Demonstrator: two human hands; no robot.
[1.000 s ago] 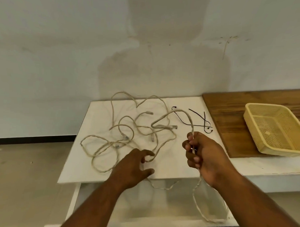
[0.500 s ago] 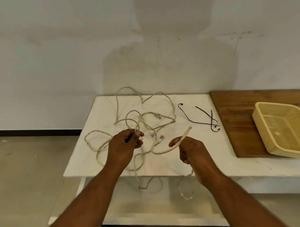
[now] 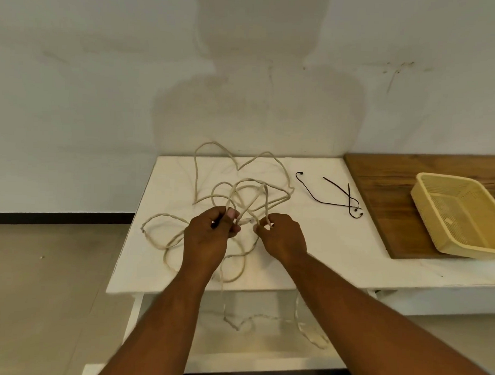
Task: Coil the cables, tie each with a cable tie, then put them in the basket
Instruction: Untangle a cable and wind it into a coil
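Cable [image 3: 248,180], cream and ropy-twisted, sprawls in loose loops across the smooth white table [image 3: 337,246]; left hand [image 3: 208,236] pinches gathered strands; right hand [image 3: 284,236] pinches another strand; thin black cable ties [image 3: 324,203] lie right, beside the yellow mesh basket [image 3: 427,224]; hands sit closer together than half a second ago.

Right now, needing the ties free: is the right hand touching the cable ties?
Apart: head view shows bare table between the right hand and the cable ties.

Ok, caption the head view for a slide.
Left hand and right hand grip cable loops over table; ties and basket lie to the right.
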